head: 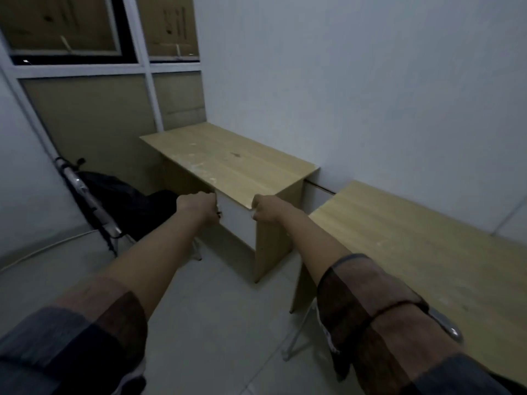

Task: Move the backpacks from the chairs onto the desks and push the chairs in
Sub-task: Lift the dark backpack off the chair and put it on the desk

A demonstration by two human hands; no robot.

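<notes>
Rolled sleeves (pixel 94 332) up close, both arms stretched toward the far counter (pixel 228 158).
Backpack (pixel 128 201) sits on the chair (pixel 88 201) at left; left hand (pixel 199 206) and right hand (pixel 263 208) are fisted at the counter's front edge, gripping what I can't tell. A yank could shift the counter.

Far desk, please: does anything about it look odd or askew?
Yes. The far desk sits skewed from the wall, unlike the near desk, and pale smears mark its top. Both hands hold its front edge.
</notes>
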